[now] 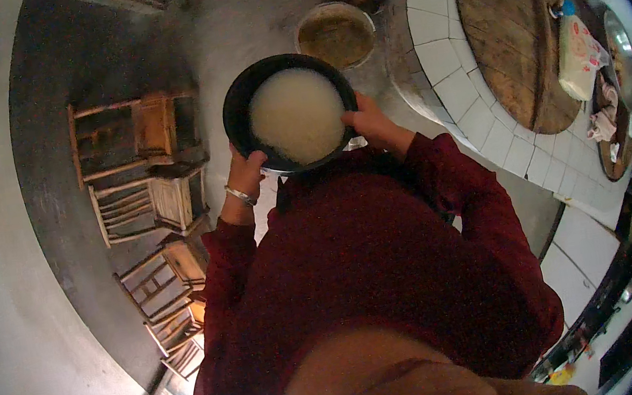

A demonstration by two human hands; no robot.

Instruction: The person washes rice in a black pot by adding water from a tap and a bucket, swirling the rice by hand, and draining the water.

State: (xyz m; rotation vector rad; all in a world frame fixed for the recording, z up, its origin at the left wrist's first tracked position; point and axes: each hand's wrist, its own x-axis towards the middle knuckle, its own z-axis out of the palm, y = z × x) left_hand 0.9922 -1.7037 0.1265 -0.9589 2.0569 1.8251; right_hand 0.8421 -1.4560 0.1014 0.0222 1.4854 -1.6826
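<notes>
A round dark inner cooking pot (237,116) is held out in front of my body, between both hands. Inside it lies whitish rice (296,115) in cloudy water. My left hand (247,171) grips the near left side of the rim, thumb over the edge, with a bracelet (241,196) on the wrist. On the right side, my right hand (374,122) clasps the rim with its thumb on top. The fingers of both hands are mostly hidden under the pot.
A round tub (335,37) with brownish contents stands on the floor just beyond the pot. Wooden chairs (153,131) line the left wall. At right, a white-tiled counter (455,97) carries a large round wooden lid (507,33), a white jug (578,59) and a metal basin (623,57).
</notes>
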